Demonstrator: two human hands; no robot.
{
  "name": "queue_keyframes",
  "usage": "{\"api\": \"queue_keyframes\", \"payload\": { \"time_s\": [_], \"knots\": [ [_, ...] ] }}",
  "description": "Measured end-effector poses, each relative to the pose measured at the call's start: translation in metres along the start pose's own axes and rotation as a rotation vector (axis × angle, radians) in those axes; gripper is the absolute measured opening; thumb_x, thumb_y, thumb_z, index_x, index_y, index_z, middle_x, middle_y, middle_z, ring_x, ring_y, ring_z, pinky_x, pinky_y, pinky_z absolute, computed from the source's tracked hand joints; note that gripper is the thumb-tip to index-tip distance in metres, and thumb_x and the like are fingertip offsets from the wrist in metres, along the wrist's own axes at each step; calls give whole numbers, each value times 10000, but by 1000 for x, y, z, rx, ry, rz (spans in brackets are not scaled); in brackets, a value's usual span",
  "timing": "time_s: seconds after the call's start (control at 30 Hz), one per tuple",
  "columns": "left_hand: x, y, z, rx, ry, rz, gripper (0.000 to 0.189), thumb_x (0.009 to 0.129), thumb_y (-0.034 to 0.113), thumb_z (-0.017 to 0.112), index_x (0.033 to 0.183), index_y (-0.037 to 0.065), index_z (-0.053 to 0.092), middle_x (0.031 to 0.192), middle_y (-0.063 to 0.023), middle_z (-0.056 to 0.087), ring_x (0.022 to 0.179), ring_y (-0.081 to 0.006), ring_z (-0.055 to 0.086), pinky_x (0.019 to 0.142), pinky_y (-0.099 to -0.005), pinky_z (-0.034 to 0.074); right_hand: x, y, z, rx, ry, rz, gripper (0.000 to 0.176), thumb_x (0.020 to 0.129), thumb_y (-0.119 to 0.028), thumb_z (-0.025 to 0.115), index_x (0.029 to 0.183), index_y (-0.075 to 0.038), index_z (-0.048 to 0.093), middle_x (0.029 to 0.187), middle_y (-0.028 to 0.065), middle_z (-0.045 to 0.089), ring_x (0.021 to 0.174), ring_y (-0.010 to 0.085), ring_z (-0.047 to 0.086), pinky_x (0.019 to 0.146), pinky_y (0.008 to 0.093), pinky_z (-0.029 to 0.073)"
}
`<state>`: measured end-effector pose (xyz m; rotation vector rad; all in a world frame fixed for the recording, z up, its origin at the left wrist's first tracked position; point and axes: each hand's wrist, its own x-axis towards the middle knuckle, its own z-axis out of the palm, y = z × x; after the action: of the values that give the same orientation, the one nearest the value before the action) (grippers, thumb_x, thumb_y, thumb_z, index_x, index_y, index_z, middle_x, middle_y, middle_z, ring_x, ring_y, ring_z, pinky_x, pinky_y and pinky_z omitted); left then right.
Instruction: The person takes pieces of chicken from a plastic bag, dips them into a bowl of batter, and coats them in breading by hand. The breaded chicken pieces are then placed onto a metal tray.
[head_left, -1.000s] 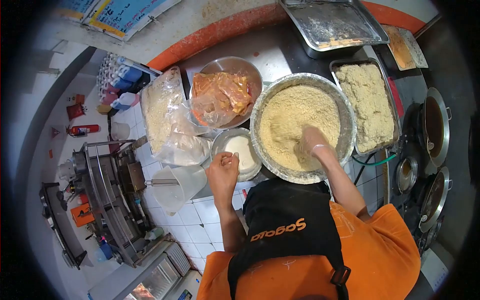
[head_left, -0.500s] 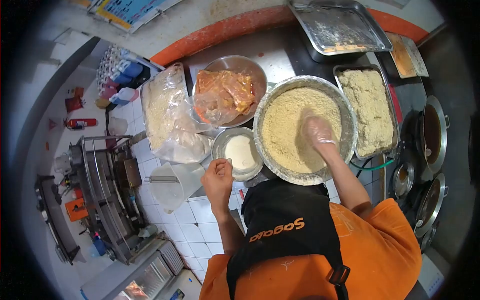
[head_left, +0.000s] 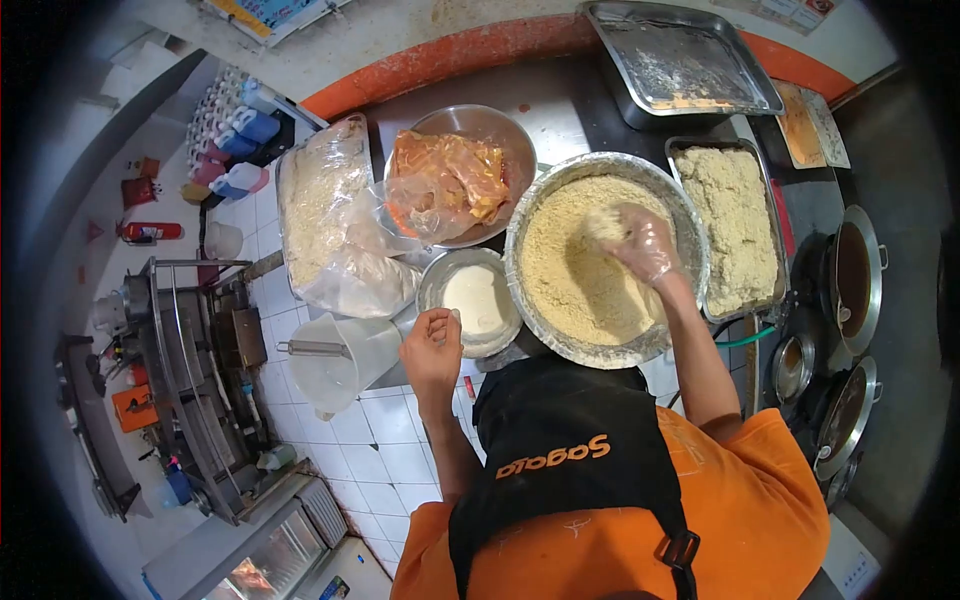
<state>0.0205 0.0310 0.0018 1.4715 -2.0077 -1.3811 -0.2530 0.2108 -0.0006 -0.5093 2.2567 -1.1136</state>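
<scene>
My right hand, in a clear plastic glove, is closed on a crumb-coated piece just above the crumbs. Below it a large metal basin is filled with pale yellow breadcrumbs, with a hollow in the middle. My left hand is bare and hovers at the near left of a smaller metal bowl of white batter. Its fingers are curled together, and I see nothing between them. Behind that bowl stands a steel bowl of raw marinated meat, partly in a clear plastic bag.
A tray heaped with crumbs stands at the right, an empty metal tray behind it. Woks of dark oil line the far right. A crumb-filled plastic bag and a translucent jug are on the left.
My right hand has risen out of the crumbs with a crumb-coated piece in it. My left hand has stayed nearly still by the batter bowl. The view has shifted slightly.
</scene>
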Motion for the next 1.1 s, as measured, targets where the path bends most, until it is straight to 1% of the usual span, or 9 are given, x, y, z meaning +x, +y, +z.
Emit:
{"api": "queue_keyframes", "payload": {
  "time_s": [0.13, 0.2, 0.3, 0.6, 0.73, 0.87, 0.93, 1.03, 1.1],
  "knots": [
    [1, 1, 1, 38, -2, 58, 213, 902, 138, 704, 974, -61, 673, 808, -131, 724, 711, -156, 695, 638, -286, 534, -20, -3, 2, -158, -34, -210, 458, 747, -198, 823, 1128, 3, 667, 1075, 192, 681, 1013, 295, 655, 921, 384, 509],
    [0, 0, 0, 30, 8, 62, 210, 900, 136, 704, 970, -60, 675, 804, -133, 724, 712, -159, 698, 654, -288, 532, -38, -19, 1, -607, -95, 171, 470, 737, -184, 820, 1116, 33, 646, 1071, 220, 670, 1039, 327, 648, 936, 397, 504],
    [2, -4, 0, 99, -13, 170, 207, 920, 115, 682, 994, -79, 668, 802, -106, 707, 688, -105, 658, 580, -260, 564, -45, 32, 43, -834, -11, 273, 473, 746, -206, 815, 1085, 61, 622, 1112, 243, 655, 1071, 363, 634, 955, 412, 497],
    [2, 11, 1, 168, -33, 134, 232, 894, 169, 711, 960, -52, 685, 827, -157, 735, 752, -202, 729, 709, -307, 543, -47, 49, 42, -650, -3, -94, 387, 768, -171, 732, 1041, 76, 615, 920, 282, 659, 867, 397, 676, 741, 452, 534],
    [5, 15, 5, 170, -23, 81, 241, 895, 180, 709, 972, -47, 693, 838, -157, 738, 746, -205, 728, 689, -314, 544, -18, 101, 61, -557, -151, 81, 352, 791, -168, 717, 1026, 80, 629, 906, 278, 667, 831, 403, 678, 709, 466, 531],
    [3, 7, 3, 200, -20, 161, 234, 904, 170, 708, 980, -51, 693, 789, -106, 711, 644, -106, 640, 571, -250, 531, -20, 31, 26, -421, -160, 127, 488, 774, -8, 584, 1252, 87, 590, 1163, 331, 631, 1127, 431, 617, 976, 415, 499],
    [1, 11, 3, 196, -24, 120, 230, 900, 166, 707, 978, -49, 693, 803, -130, 723, 685, -140, 677, 611, -278, 535, -23, 40, 52, -730, 226, -279, 606, 802, -8, 512, 1386, 137, 437, 1374, 345, 503, 1309, 452, 479, 1135, 404, 362],
    [-2, 22, 4, 175, -57, 59, 214, 894, 150, 709, 975, -47, 691, 808, -145, 732, 715, -158, 703, 640, -295, 531, -12, 70, 84, -848, 116, -494, 686, 839, -42, 473, 1463, 163, 276, 1506, 334, 351, 1424, 459, 319, 1225, 406, 198],
    [1, 19, 6, 148, -68, 46, 203, 892, 137, 710, 973, -47, 690, 799, -136, 729, 703, -142, 692, 629, -283, 524, 5, 90, 87, -944, 222, -509, 642, 852, -69, 485, 1434, 156, 333, 1447, 332, 423, 1371, 450, 394, 1186, 423, 272]
  ]
}}
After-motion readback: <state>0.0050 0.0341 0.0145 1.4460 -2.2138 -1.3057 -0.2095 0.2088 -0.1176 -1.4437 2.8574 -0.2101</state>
